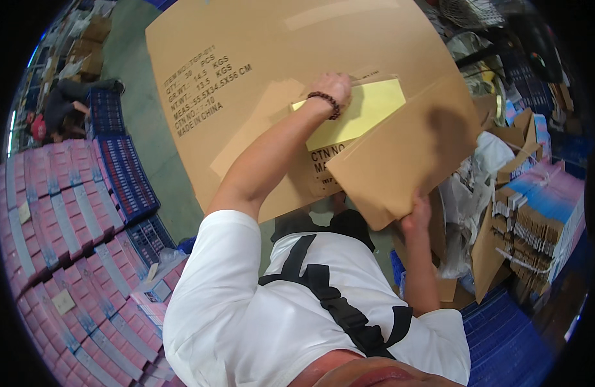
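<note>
Large flat brown carton (246,84) with yellow label (368,109) at centre; pink-and-blue boxes (59,219) stacked left.

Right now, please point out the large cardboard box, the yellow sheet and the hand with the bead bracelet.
Large cardboard box (246,39): head view, on its broad plain panel.
Yellow sheet (368,109): head view, on its bare middle.
Left hand (333,87): head view, on the back of the hand.

Flattened brown cardboard carton (246,58), held up off the floor.
One flap (401,155) is folded over at lower right; yellow tape strip (365,113) is exposed beside it; black print is seen.
</note>
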`<state>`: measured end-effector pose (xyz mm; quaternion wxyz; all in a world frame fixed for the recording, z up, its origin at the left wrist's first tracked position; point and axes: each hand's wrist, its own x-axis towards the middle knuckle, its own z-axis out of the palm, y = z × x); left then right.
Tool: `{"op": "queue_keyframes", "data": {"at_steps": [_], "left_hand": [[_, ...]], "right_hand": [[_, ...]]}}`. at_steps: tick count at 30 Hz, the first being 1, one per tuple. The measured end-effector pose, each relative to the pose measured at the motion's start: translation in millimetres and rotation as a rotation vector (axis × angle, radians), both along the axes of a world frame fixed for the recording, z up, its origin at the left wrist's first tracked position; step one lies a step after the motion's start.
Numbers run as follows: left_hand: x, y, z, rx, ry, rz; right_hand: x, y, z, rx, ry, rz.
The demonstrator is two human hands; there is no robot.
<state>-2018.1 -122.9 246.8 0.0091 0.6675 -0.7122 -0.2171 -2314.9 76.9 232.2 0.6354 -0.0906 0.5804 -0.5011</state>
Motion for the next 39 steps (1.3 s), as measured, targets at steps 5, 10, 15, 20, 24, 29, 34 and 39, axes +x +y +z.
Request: {"op": "queue_keyframes", "data": {"at_steps": [5,10,15,20,24,29,34,39], "left_hand": [[-1.1,18.3,13.3,0.057,0.094,0.014],[67.7,56.5,40.0,-0.06,0.029,0.106],[144.0,148.4,39.2,0.132,-0.254,0.366],[140.4,177.3,17.1,0.178,-0.258,0.546],[143.1,172.3,17.9,0.277,-0.155,0.625],[136.7,172.9,23.2,0.293,-0.202,0.634],[128.8,181.0,23.1,0.184,-0.194,0.68],[138.6,183.7,3.0,0.214,-0.026,0.751]], "right_hand": [[36.8,8.2,-28.4,0.047,-0.048,0.057],[35.1,-7.0,-22.3,0.106,-0.255,0.063],[35.6,-7.9,-24.0,0.113,-0.231,0.108],[35.9,-10.9,-28.5,0.142,-0.186,0.119],[38.0,-14.3,-28.8,0.133,-0.18,0.114],[41.6,-14.0,-27.7,0.104,-0.19,0.1],[42.0,-14.3,-28.7,0.128,-0.131,0.093],[38.2,-15.2,-32.9,0.146,-0.17,0.107]]}}
